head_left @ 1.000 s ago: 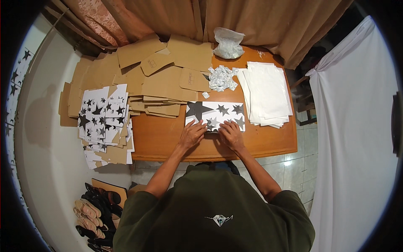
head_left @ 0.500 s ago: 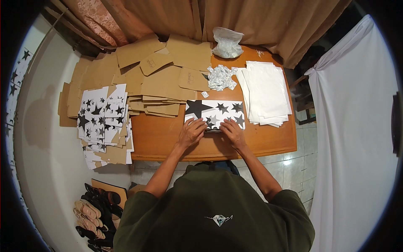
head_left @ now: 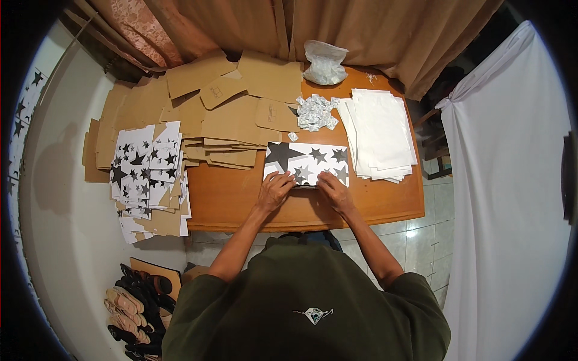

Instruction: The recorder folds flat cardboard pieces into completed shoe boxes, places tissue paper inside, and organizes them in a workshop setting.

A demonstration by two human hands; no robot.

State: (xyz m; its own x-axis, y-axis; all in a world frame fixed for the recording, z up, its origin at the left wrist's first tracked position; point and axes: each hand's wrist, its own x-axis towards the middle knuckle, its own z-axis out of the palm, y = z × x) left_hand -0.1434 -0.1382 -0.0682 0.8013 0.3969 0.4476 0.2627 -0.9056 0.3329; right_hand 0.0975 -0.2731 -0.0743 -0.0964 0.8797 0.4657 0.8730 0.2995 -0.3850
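A white cardboard box (head_left: 313,157) with black and grey stars lies on the wooden table in front of me, its lid down. My left hand (head_left: 277,191) is at the left part of its near edge, with bent fingers pressed on the lid. My right hand (head_left: 334,191) grips the same edge farther right, fingertips on top. Both thumbs are close to the near side, partly hidden under the hands. A dark strip of the box's front shows between them.
Flat brown cardboard pieces (head_left: 232,117) cover the table's back left. Star-printed cardboard pieces (head_left: 141,159) are stacked at the left edge. Behind the box lie small white sachets (head_left: 316,112) and a plastic bag (head_left: 325,63). White paper sheets (head_left: 382,129) are piled at the right.
Both hands stay on the box's near edge, with only slight shifts of the fingers. The box appears in nearly the same place.
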